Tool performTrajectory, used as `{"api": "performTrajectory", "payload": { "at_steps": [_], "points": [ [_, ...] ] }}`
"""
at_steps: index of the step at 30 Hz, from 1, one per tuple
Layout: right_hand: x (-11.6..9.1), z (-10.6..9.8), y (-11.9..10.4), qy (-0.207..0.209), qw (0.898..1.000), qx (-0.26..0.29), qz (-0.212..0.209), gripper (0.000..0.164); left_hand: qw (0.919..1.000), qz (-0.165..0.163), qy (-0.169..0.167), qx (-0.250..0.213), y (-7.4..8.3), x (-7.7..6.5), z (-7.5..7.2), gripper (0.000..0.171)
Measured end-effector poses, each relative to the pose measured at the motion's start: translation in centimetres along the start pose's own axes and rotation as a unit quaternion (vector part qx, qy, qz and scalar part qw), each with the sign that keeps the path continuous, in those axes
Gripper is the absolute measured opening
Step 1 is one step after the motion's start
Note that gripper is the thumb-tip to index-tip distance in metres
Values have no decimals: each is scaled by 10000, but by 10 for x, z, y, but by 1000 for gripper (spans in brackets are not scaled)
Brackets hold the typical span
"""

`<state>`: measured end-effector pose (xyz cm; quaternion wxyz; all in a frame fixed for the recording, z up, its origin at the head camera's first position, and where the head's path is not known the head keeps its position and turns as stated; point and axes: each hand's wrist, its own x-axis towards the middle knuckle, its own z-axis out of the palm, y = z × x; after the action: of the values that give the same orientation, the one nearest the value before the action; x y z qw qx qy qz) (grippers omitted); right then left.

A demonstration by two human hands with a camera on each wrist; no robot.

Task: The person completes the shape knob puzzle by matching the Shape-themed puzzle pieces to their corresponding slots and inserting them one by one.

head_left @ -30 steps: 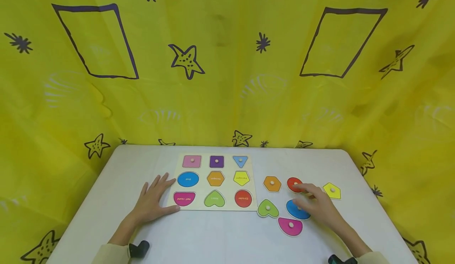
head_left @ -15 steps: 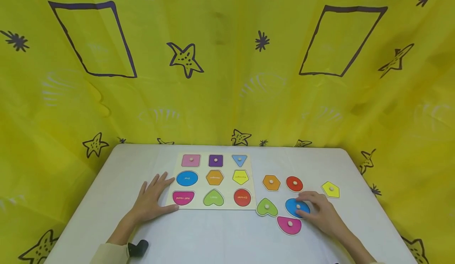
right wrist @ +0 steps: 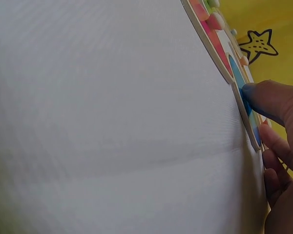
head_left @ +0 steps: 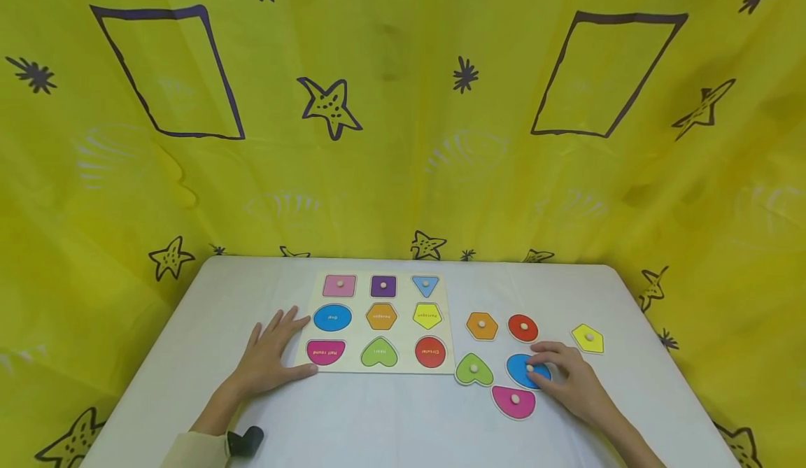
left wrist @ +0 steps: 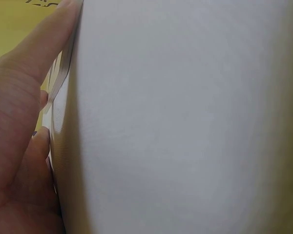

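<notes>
In the head view my left hand (head_left: pixel 269 352) lies with fingers spread at the left edge of a cream puzzle board (head_left: pixel 403 363). Its thumb touches the board's lower left side; the left wrist view shows that thumb (left wrist: pixel 44 44) up close. My right hand (head_left: pixel 576 380) is over the blue oval puzzle piece (head_left: pixel 518 370), thumb by its round knob and index finger at the oval's upper edge, with a gap between them. In the right wrist view the thumb (right wrist: pixel 271 97) meets the blue piece, which lies flat on the table.
Around the oval lie loose knobbed pieces: an orange hexagon (head_left: pixel 475 331), red circle (head_left: pixel 519 335), yellow pentagon (head_left: pixel 585 347), green heart (head_left: pixel 466 373) and magenta half-round (head_left: pixel 504 405). Pink rectangle (head_left: pixel 330 289), purple square (head_left: pixel 376 291) and blue triangle (head_left: pixel 420 290) sit in the board.
My right hand has drawn back slightly from the red circle and the oval; its thumb is now by the oval's knob. The left hand keeps its place.
</notes>
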<state>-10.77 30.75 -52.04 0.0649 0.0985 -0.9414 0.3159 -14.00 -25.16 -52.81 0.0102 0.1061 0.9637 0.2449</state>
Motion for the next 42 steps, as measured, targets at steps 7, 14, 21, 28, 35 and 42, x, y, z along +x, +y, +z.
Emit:
{"api": "performTrajectory", "payload": {
  "at_steps": [7, 14, 21, 28, 35, 42],
  "points": [
    [-1, -1, -2, -44, 9999, 22, 87, 15, 10000, 56, 33, 6, 2, -1, -1, 100],
    [-2, -1, -4, -37, 9999, 77, 81, 14, 10000, 63, 30, 26, 4, -2, -4, 98],
    [-2, -1, -3, 6, 10000, 29, 69, 14, 10000, 46, 20, 30, 4, -2, -4, 98],
    [-2, -2, -2, 20, 10000, -24, 43, 14, 10000, 60, 27, 5, 4, -3, -4, 99],
    [-3, -2, -1, 57, 10000, -6, 81, 14, 10000, 84, 37, 18, 2, -3, -2, 99],
    [1, -3, -1, -32, 9998, -24, 183, 13, 9999, 98, 85, 36, 2, -1, -2, 99]
  ]
}}
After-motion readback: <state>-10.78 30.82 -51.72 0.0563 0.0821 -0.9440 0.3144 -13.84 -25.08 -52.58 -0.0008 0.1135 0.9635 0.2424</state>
